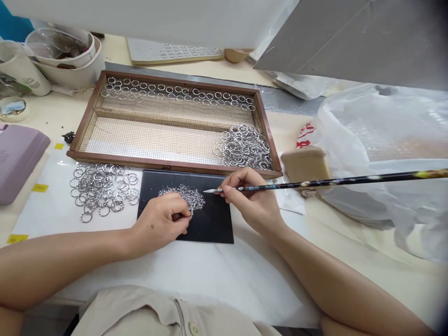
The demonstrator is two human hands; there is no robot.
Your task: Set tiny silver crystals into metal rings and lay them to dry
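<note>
My right hand [247,196] pinches a long, dark, speckled stick [276,185] with a pale pointed tip, like a picking pen. That tip is just beside a heap of tiny glittering stones [196,198] on a black mat [213,228]. Over the mat's left half, my left hand [163,219] is closed, thumb and index finger pressed together. A small silver bit shows at its fingertips, but its kind is hidden. To the left, loose silver rings [101,184] lie in a pile on white paper.
Behind the mat stands a wood-framed mesh tray [168,164] with rows of rings along its back and a ring heap [245,147] at right. A tan block [304,165] and plastic bags [392,140] are at right. A mauve case [19,158] and white tubs [75,70] occupy the left.
</note>
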